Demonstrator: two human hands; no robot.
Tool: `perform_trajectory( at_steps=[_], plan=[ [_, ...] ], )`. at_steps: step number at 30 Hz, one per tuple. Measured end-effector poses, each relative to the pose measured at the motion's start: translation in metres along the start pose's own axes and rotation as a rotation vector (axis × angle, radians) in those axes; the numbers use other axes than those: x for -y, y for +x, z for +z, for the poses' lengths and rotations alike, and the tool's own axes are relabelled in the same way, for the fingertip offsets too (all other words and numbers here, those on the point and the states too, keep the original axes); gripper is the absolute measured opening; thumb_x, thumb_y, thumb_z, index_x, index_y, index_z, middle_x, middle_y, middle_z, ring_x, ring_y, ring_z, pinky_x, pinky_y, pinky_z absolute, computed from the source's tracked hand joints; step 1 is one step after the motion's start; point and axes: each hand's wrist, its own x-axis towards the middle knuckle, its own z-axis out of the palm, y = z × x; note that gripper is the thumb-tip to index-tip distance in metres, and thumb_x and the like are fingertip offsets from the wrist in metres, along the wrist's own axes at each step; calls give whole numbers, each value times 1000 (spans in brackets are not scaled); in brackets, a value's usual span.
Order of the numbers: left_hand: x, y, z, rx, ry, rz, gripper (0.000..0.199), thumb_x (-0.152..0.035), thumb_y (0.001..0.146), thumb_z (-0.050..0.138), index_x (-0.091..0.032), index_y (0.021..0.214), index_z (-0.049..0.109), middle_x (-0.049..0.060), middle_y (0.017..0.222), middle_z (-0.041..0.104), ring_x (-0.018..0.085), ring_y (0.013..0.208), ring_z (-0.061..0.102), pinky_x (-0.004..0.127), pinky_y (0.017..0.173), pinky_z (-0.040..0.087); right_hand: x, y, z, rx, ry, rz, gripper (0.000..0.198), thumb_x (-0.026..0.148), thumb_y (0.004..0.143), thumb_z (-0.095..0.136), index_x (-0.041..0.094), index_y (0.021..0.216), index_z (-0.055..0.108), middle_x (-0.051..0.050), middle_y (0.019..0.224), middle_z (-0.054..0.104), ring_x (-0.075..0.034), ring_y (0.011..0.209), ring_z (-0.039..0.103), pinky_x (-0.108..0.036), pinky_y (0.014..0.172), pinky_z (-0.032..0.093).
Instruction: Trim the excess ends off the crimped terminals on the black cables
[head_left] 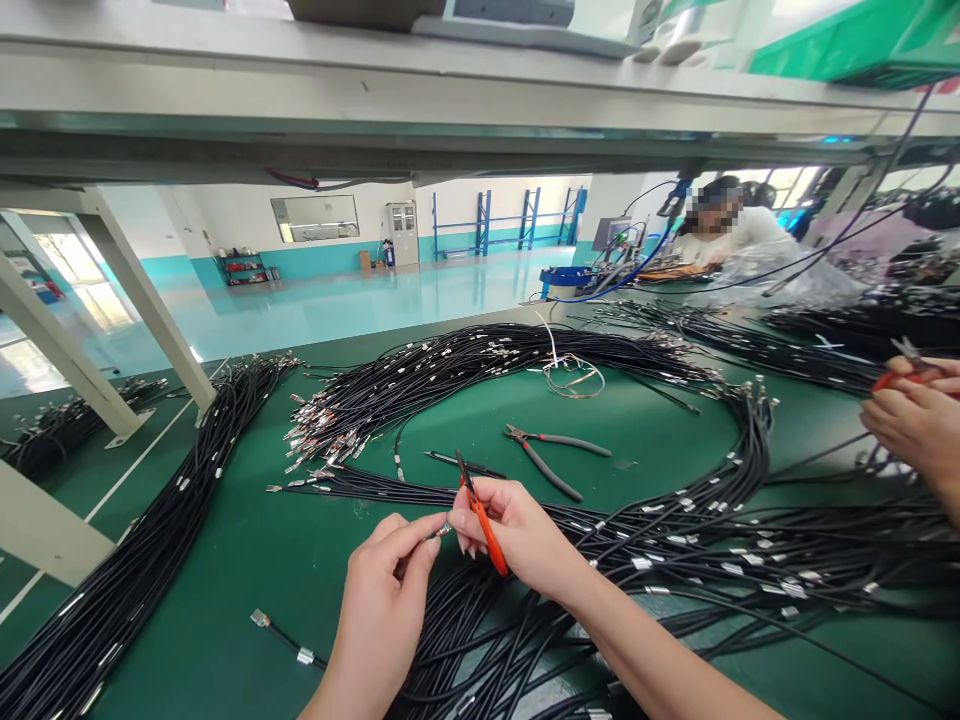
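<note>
My left hand (386, 595) pinches the small end of a black cable, where a bit of metal terminal (444, 529) shows between the fingertips. Beside it, my right hand (517, 530) is closed around red-handled scissors (489, 535), their dark blades pointing up and away. Its fingertips meet the same cable end. Under both hands lies a pile of black cables (465, 640) with white labels. One loose cable end (260, 619) with a metal connector sticks out left of my left hand. Just beyond my hands are grey-handled cutting pliers (551, 465) and a black pen-like tool (442, 458).
Cable bundles lie at left (187, 500), behind (450, 360) and at right (750, 550) on the green table (247, 560). Another person's hands (919, 410) hold red-handled scissors at right. A shelf beam (375, 90) crosses above. A co-worker (739, 230) sits farther back.
</note>
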Motion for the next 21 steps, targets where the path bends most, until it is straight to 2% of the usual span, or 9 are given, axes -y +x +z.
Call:
perform_trajectory(
  at_steps=[6, 12, 17, 21],
  plan=[
    [-2, 3, 1, -25, -53, 37, 16, -22, 77, 51, -21, 83, 66, 0, 74, 59, 12, 63, 53, 20, 55, 39, -2, 0, 1, 4, 11, -10, 21, 33, 70, 63, 15, 67, 51, 4, 53, 53, -7, 48, 43, -19, 47, 32],
    [-6, 2, -1, -85, 131, 159, 7, -23, 74, 58, -19, 71, 63, -2, 65, 57, 10, 56, 49, 21, 52, 38, -3, -1, 5, 31, 15, 8, 23, 33, 69, 64, 15, 64, 50, 5, 52, 50, -7, 47, 43, -19, 47, 33],
    [-2, 2, -3, -74, 207, 298, 11, -19, 80, 52, -19, 75, 62, -1, 69, 59, 10, 60, 52, 20, 56, 39, -4, -1, 5, 37, 9, -3, 22, 33, 70, 62, 15, 63, 50, 5, 50, 49, -7, 44, 41, -20, 45, 31],
    [-1, 2, -4, -85, 227, 327, 9, -19, 79, 53, -20, 78, 62, -1, 69, 60, 11, 62, 54, 20, 57, 40, -5, -1, 4, 36, -6, -19, 22, 32, 70, 62, 15, 64, 50, 5, 50, 49, -6, 43, 39, -20, 44, 30]
  ],
)
